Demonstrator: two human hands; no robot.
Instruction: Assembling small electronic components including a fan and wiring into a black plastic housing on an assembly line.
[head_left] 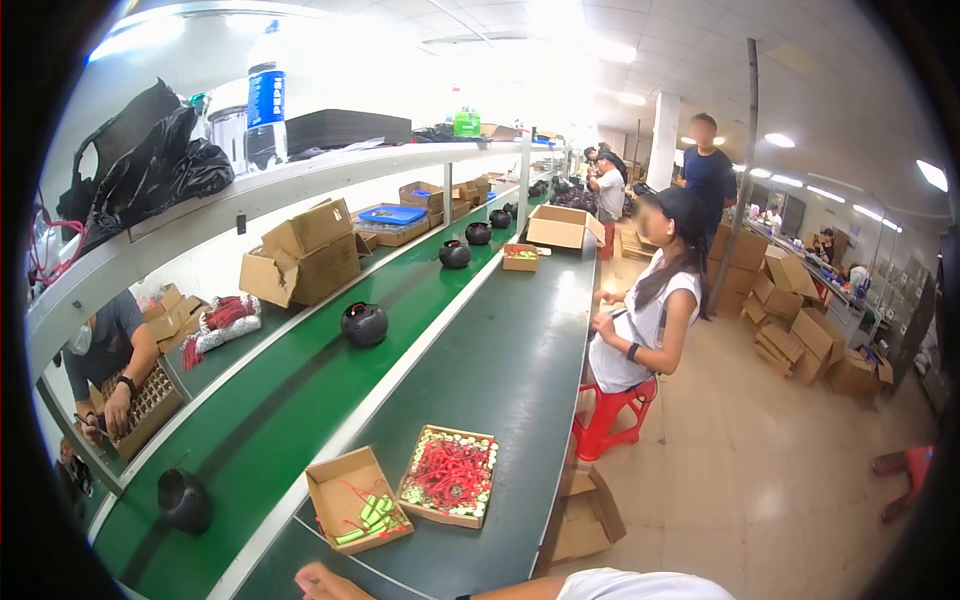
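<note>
At the lower edge my right hand (328, 582) reaches in from the right, cut off by the frame. Its fingers are partly out of sight, so what they hold, if anything, cannot be made out. My left hand is out of view. Just beyond the hand, a shallow cardboard box (343, 480) holds a few green cylindrical cells (378, 514) with thin red wires. Beside it on the right, a fuller cardboard box (459, 518) is packed with bundled red wires (450, 472) and round pale-green ends. Both stand on the dark green bench (500, 350).
A green conveyor belt (290, 400) on the left carries round black housings (364, 325). Across it, a person's hand (118, 410) works at a divided carton. A seated co-worker (650, 310) occupies a red stool (610, 420) by the bench. An open carton (580, 515) lies beside the bench.
</note>
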